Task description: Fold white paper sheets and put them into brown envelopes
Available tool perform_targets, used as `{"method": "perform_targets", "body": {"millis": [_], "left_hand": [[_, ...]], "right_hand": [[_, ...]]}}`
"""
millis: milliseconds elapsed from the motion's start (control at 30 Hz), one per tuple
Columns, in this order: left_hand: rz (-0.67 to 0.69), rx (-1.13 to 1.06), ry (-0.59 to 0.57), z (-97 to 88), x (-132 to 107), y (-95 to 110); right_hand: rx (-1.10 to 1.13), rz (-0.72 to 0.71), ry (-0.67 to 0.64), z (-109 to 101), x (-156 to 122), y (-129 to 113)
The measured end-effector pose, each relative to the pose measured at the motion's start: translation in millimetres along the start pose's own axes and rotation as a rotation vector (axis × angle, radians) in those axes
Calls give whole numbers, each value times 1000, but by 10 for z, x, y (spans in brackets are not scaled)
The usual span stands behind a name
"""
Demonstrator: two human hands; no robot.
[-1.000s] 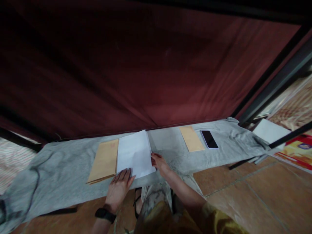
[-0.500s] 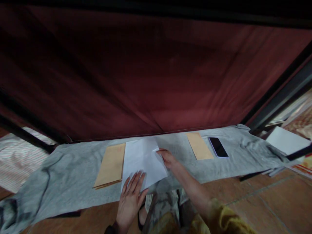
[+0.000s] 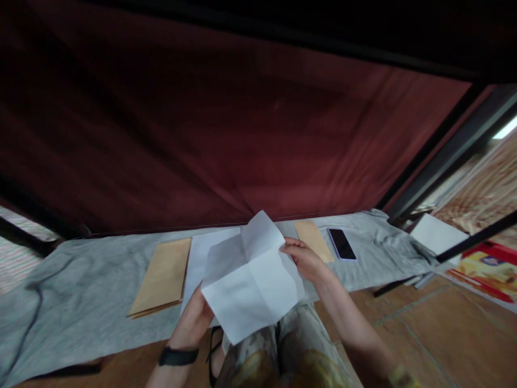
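A white, crease-marked paper sheet (image 3: pixel 252 280) is held up over the near edge of the grey cloth-covered worktop (image 3: pixel 81 285). The left hand (image 3: pixel 193 323) has its grip closed on the sheet's lower left edge. The right hand (image 3: pixel 304 260) pinches the right edge. On the worktop lie a flat white sheet (image 3: pixel 197 256), a stack of brown paper envelopes (image 3: pixel 161 276), a single brown envelope (image 3: pixel 313 240) and a black phone (image 3: pixel 341 243).

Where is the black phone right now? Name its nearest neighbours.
In the head view the phone lies on the grey cloth, right of centre, just right of a lone brown envelope, beyond the right hand.
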State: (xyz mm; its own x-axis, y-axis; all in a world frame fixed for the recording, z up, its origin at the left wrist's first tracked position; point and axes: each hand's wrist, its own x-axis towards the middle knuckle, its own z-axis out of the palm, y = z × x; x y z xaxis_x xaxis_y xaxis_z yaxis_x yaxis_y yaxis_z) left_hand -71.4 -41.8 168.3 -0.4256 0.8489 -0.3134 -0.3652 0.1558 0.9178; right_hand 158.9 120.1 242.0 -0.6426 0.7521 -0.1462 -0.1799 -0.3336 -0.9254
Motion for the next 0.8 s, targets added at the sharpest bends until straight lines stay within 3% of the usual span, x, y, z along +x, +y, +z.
{"method": "perform_targets", "body": {"millis": [300,433,633,700,800], "left_hand": [[52,23,-189,232,145,397],[120,47,-134,431,212,535],[463,251,-52,628,354,753],[627,402,9,646,421,730],[874,625,-14,632,532,526]], "right_hand": [[-130,-63,100,-513,-88,28],[-230,-166,137,-621,7,-75],[-411,-456,244,-738,210,-315],[-460,-527,277,-800,257,-312],[-525,-589,298,-923,317,-138]]}}
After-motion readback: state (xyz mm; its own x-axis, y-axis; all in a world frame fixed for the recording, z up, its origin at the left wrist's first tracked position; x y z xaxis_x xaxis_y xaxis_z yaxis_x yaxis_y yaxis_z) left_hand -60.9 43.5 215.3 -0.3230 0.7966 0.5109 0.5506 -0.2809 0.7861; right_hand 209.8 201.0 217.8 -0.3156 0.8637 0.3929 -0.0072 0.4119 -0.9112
